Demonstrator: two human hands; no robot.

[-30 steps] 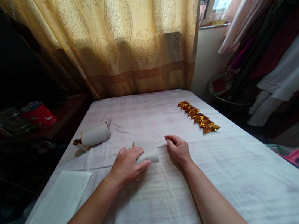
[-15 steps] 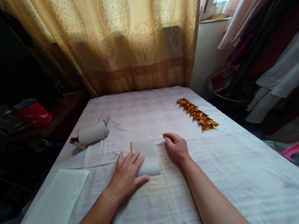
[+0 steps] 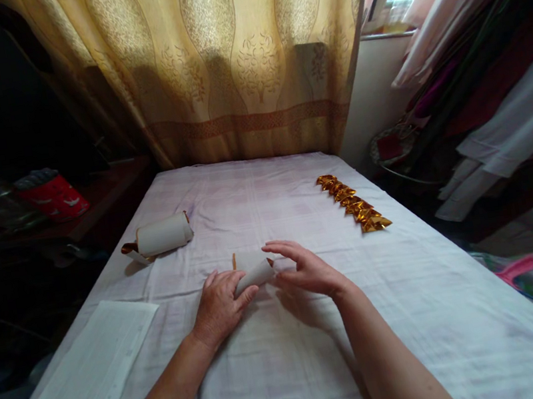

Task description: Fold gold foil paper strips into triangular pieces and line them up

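Observation:
A small sheet of paper, white on the visible face with a thin gold strip at its left edge, is curled up into a tube-like bend at its near side. My left hand grips the curled part at its left end, thumb on the near side and fingers beyond. At the right end my right hand hovers with thumb and fingers apart, close to the paper's corner; whether a fingertip touches it I cannot tell. Folded shiny gold pieces lie in an overlapping row to the right.
On the left of the cloth-covered table lie a roll of white-backed paper and a stack of white sheets. A yellow curtain hangs behind. Clothes hang at the right. A red container stands far left.
The paper has gone from lying flat to curled up at its near side. My left hand has closed on it. My right hand has moved left to the paper and its fingers have spread.

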